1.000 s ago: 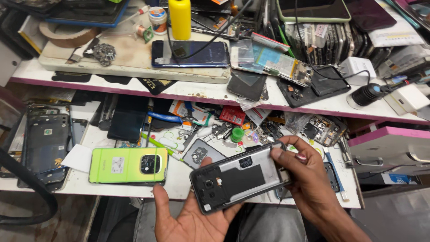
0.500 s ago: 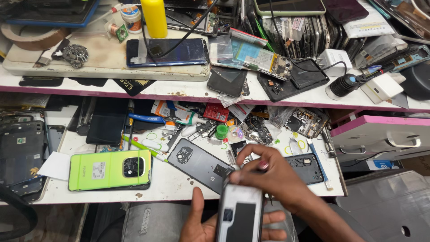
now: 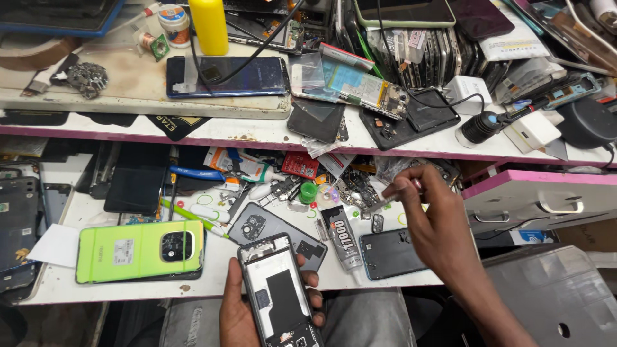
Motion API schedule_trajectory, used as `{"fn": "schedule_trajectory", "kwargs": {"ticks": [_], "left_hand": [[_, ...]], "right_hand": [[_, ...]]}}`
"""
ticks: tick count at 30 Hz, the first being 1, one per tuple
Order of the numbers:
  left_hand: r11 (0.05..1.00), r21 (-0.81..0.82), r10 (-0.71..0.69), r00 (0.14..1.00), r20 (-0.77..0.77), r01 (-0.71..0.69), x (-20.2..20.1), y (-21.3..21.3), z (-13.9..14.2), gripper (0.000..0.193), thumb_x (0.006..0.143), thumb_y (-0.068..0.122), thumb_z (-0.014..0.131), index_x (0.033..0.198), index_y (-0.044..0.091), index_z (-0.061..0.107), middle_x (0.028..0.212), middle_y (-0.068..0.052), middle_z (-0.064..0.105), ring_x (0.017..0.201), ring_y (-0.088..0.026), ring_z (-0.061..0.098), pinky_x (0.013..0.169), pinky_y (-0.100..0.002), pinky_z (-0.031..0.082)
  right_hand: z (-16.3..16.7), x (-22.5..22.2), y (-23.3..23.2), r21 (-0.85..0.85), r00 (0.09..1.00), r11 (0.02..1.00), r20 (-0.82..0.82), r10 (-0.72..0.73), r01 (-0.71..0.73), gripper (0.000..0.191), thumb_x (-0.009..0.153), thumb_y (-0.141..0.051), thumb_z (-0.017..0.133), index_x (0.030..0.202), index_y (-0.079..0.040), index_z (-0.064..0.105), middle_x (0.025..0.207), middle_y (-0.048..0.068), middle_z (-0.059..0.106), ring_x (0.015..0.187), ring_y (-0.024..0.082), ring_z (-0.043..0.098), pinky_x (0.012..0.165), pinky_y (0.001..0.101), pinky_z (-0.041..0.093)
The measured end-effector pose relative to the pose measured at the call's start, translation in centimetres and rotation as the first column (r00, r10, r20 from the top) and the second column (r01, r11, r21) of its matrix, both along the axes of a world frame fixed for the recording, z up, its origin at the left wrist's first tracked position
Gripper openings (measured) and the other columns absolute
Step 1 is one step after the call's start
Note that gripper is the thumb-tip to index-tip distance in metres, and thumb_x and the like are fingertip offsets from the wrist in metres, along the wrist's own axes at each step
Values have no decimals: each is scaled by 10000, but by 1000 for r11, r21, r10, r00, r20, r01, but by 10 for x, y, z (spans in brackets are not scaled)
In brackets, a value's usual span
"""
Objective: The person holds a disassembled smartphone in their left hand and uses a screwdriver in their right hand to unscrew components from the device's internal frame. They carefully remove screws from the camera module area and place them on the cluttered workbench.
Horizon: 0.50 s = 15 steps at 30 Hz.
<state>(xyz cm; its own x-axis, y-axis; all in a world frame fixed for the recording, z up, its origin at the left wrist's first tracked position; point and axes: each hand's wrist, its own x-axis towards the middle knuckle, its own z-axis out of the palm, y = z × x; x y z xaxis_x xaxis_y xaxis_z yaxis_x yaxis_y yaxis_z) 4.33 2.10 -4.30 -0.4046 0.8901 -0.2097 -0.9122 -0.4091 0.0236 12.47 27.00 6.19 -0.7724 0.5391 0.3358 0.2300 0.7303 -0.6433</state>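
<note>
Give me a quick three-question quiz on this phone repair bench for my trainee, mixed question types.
1. True or false: the left hand holds the opened phone upright over the bench edge.
2. Multiple choice: the right hand pinches a) the yellow bottle, b) a thin metal tool, c) the glue tube.
3. Fill in: the phone lying flat to the left of the held one has a ____ back.

Key: 1 true. 2 b; the tool is too small to tell its exact kind. 3 lime green.
</note>
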Motion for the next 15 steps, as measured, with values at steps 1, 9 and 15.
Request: {"fn": "schedule_trajectory", "kwargs": {"ticks": [1, 9, 15], "left_hand": [[999, -40, 15, 1000, 11, -15, 0, 1, 0, 995, 876, 829, 304, 1286, -49, 531, 1005, -269, 660, 819, -371, 701, 669, -523, 609], [990, -129, 63, 998, -18, -65, -1, 2, 1, 1021, 849, 857, 311, 1171, -73, 585, 929, -255, 665, 768, -353, 712, 631, -521, 635], [988, -137, 69, 998, 5, -68, -1, 4, 6, 999, 874, 804, 308, 1255, -77, 583, 965, -278, 681, 801, -355, 728, 672, -534, 647]], "right_hand": [[6, 0, 1, -8, 999, 1000, 33, -11, 12, 176, 1059, -164, 561, 1044, 7, 600, 873, 86, 765, 795, 148, 745, 693, 317, 560], [16, -9, -3, -17, 945, 999, 325, 34, -30, 154, 947, -155, 632, 1028, -27, 656, 754, 163, 742, 628, 283, 732, 571, 402, 505], [8, -10, -11, 20, 947, 991, 298, 119, -131, 121, 900, -107, 681, 968, -19, 634, 833, 179, 749, 724, 348, 741, 593, 435, 532]]}}
